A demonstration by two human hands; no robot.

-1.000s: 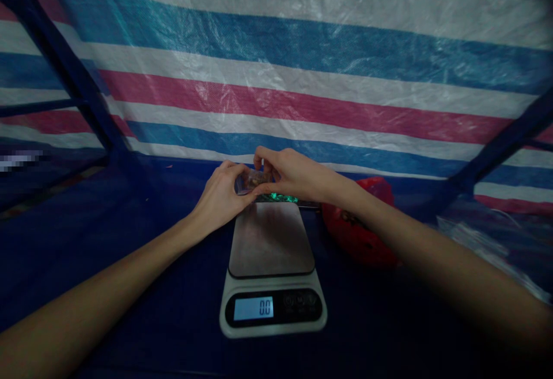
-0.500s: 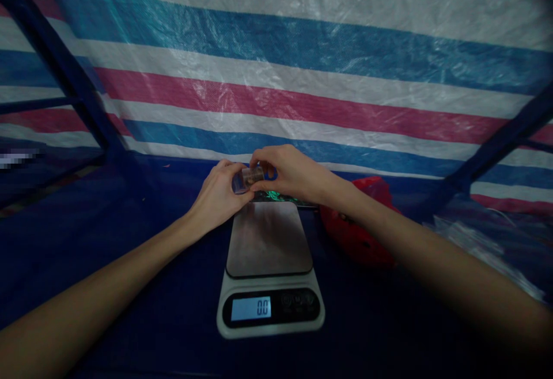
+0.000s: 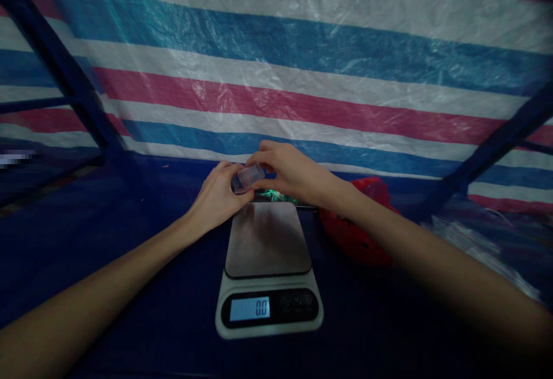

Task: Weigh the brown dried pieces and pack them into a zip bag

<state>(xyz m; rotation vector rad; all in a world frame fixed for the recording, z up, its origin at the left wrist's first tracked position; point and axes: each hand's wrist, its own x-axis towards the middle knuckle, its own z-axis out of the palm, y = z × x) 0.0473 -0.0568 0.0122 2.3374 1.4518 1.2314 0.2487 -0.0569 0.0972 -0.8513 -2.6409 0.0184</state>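
Just beyond the far edge of a digital scale (image 3: 268, 241), both hands hold a small clear plastic container (image 3: 248, 178), tilted on its side. My left hand (image 3: 220, 192) grips its left end between thumb and fingers. At the other end, my right hand (image 3: 285, 166) pinches it with thumb and fingertips. The container looks pale and translucent; what is inside cannot be made out. Nothing lies on the scale's metal plate, and its lit display reads 0.0.
Behind the scale lies a dark item with shiny green parts (image 3: 273, 196), partly covered by the hands. A red plastic bag (image 3: 354, 235) sits under my right forearm. Clear plastic bags (image 3: 475, 246) lie farther right. A striped tarp (image 3: 276, 79) hangs behind, between blue frame bars (image 3: 73, 85).
The container has been turned in my fingers: its brownish side showed before, and a pale translucent side shows now. My right hand has shifted slightly upward. The display stays at 0.0.
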